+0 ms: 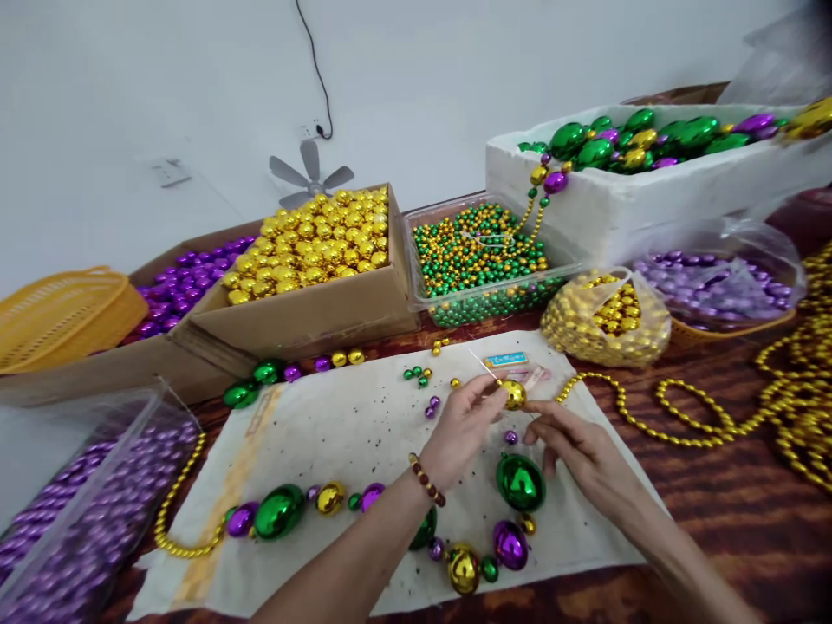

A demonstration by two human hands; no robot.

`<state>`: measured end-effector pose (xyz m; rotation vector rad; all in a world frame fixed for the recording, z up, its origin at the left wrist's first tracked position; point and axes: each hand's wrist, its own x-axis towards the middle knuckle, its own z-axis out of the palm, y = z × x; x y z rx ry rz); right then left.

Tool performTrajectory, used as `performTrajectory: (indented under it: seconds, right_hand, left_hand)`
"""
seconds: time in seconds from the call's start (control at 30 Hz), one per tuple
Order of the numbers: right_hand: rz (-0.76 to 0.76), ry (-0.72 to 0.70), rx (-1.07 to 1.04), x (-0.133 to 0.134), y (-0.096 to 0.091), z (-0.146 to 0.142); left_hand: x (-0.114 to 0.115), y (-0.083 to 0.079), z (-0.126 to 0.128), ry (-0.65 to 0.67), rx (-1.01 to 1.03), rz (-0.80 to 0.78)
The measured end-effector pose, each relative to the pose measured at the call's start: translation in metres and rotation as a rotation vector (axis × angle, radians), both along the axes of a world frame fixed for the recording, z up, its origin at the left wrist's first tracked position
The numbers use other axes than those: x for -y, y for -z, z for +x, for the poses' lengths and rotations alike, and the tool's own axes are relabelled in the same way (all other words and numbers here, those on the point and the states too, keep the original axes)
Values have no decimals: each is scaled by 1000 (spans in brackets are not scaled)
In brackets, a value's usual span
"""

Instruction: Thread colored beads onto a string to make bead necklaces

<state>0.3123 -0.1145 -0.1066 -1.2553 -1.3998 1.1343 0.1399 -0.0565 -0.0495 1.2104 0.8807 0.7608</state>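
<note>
My left hand (463, 426) pinches a shiny gold ball bead (514, 394) over a white cloth (338, 433). A thin needle or wire pokes up from the bead toward the upper left. My right hand (564, 436) sits just right of the bead, its fingers pinched together beside it; what they hold is too fine to make out. Below the hands a partly strung necklace (364, 520) of large green, gold and purple beads curves across the cloth, its gold bead chain trailing off to the left.
A cardboard box of gold balls (312, 251), a box of purple balls (175, 290), a clear tub of small green and gold beads (477, 260), a bag of gold beads (607, 321), a white foam box (650, 186) and gold strands (767, 390) surround the cloth. A yellow basket (58, 312) stands left.
</note>
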Motion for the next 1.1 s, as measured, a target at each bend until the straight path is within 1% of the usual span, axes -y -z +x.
performTrajectory:
  seconds: [0.07,0.13,0.2,0.23,0.3,0.4,0.5,0.6,0.67,0.77,0.87,0.97,1.0,1.03,1.1]
  right_hand:
    - [-41,27,-91,-2,3,8]
    - [-90,59,-172,-4,6,13]
    - [-135,73,-235,-6,9,15]
    - [-147,71,-255,-6,10,15]
    - [-154,54,-265,-7,12,12]
    - [-150,32,-228,-7,16,4]
    - [-156,29,-206,-8,19,0]
    - [-148,34,-173,-9,21,1]
    - [-135,54,-143,-10,21,3]
    - [-98,89,-112,-10,22,4]
    - [-56,118,-63,-10,22,5]
    - [-43,116,-46,-10,24,7]
    - [-44,114,-48,-10,25,8]
    - [-45,116,-48,-10,27,9]
    - [-49,119,-38,-10,31,10]
  left_hand:
    - [-13,4,-19,41,-163,88]
    - [-31,8,-44,-17,-370,230]
    - [-48,10,-71,-95,-630,424]
    - [-54,12,-82,-85,-740,502]
    - [-59,14,-97,-41,-836,560]
    - [-52,19,-99,22,-943,594]
    - [-44,25,-87,62,-1135,693]
    - [-44,27,-79,107,-1286,739]
    - [-47,26,-78,118,-1320,726]
    - [-52,22,-80,57,-1241,716]
    - [-56,16,-82,-50,-1034,696]
    - [-59,12,-81,-75,-792,603]
    - [-59,11,-82,-76,-774,599]
    - [-59,12,-82,-72,-803,617]
    - [-57,16,-85,-48,-952,700]
